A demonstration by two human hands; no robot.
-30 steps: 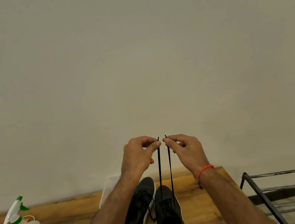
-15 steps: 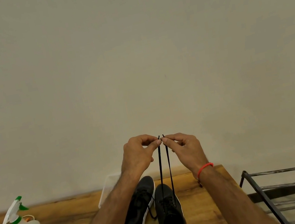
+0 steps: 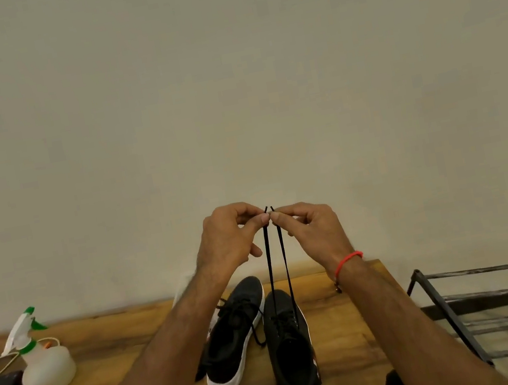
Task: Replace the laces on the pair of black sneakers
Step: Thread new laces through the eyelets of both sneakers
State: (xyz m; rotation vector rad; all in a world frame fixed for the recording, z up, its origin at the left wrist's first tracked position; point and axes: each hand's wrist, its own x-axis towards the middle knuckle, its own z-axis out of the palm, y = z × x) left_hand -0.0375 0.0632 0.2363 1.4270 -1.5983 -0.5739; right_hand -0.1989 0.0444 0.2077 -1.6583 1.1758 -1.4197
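We are pinching one lace end [image 3: 268, 257] with our left hand [image 3: 228, 244] and the other lace end [image 3: 284, 255] with our right hand [image 3: 315, 230], holding both raised above the right sneaker [image 3: 291, 355] on the wooden table [image 3: 344, 329], the left sneaker [image 3: 233, 331] lying just beside it.

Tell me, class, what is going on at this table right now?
A person is lacing a black sneaker. The left hand and the right hand each pinch one end of a black lace, holding both ends up side by side, so the two strands run straight down to the right sneaker on the wooden table. The left sneaker lies beside it, its lace end hanging loose. A spray bottle stands at the left, and a metal rack is at the right.
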